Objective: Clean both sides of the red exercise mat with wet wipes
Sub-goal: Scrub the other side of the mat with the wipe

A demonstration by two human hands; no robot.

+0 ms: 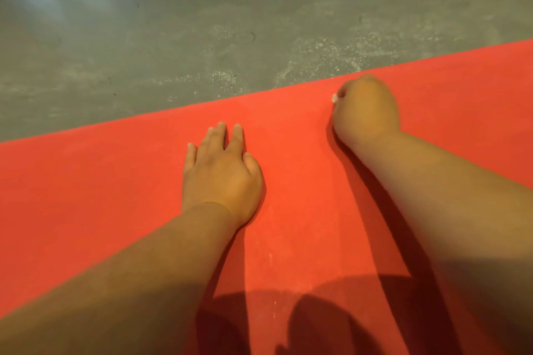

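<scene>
Grey concrete floor (202, 23) at 12 o'clock; red exercise mat (86, 181) spread flat from 3 through 9. Left hand (222, 176) presses mat, fingers straight. Right hand (366, 112), at 2 o'clock by mat's far edge, fist curled round white wet wipe (334, 98), mostly hidden.

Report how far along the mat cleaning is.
Done: hard to judge; faint pale streaks between the forearms suggest some wiping. In hand: the right hand grips a wet wipe, barely showing, at the far edge of the red exercise mat, while the left hand presses flat on it. Left: only one face shows; whether the underside is done cannot be told.
</scene>
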